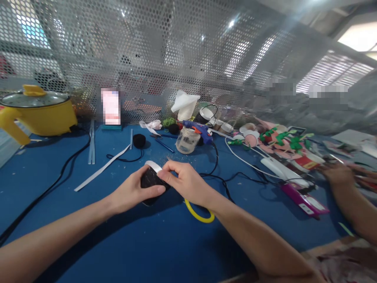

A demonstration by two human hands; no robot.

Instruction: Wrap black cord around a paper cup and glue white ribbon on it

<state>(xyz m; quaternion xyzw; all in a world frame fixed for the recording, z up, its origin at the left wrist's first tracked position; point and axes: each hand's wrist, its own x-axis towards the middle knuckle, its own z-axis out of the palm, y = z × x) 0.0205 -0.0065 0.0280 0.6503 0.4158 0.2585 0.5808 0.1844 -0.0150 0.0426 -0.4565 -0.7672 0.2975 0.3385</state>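
My left hand grips a small cup-shaped object wrapped in black yarn, held just above the blue table. The object's white rim shows at its top. My right hand pinches the same object at that rim with thumb and fingers. A yellow ring lies on the table under my right wrist. A black cable runs past behind my right hand.
A blue glue gun rests on a glass jar. A black yarn ball and white strips lie behind. Left stands a yellow pot. Craft scraps and another person's hand are at right. A mesh wall closes the back.
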